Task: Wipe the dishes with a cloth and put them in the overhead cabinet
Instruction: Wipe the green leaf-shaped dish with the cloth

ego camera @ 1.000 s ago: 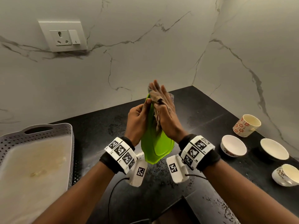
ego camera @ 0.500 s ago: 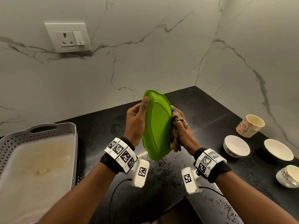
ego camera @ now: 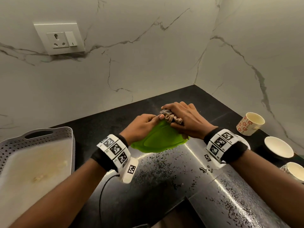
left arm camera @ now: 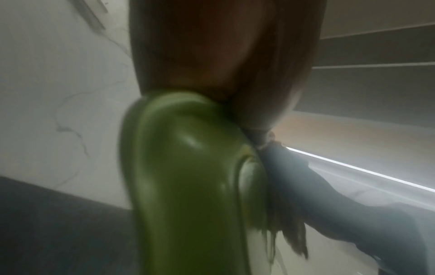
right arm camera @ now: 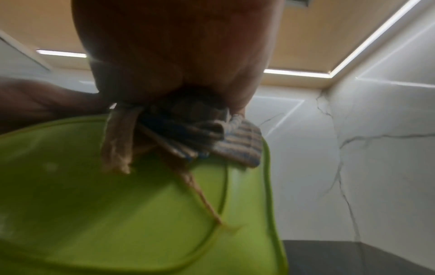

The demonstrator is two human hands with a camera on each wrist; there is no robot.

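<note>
At frame centre, left hand [ego camera: 142, 125] grips the green plate [ego camera: 160, 140]; right hand [ego camera: 184, 119] holds a bunched cloth [ego camera: 171, 117] (pressed on it).

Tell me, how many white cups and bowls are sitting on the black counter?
3, all at the right: flowered cup farthest back, bowl in front of it, another cut by the edge. More may be hidden.

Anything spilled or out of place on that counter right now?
Yes: dark crumb-like specks and a few water droplets are scattered over the glossy black counter, just below the green plastic plate. The floral paper cup at right leans tilted.
</note>
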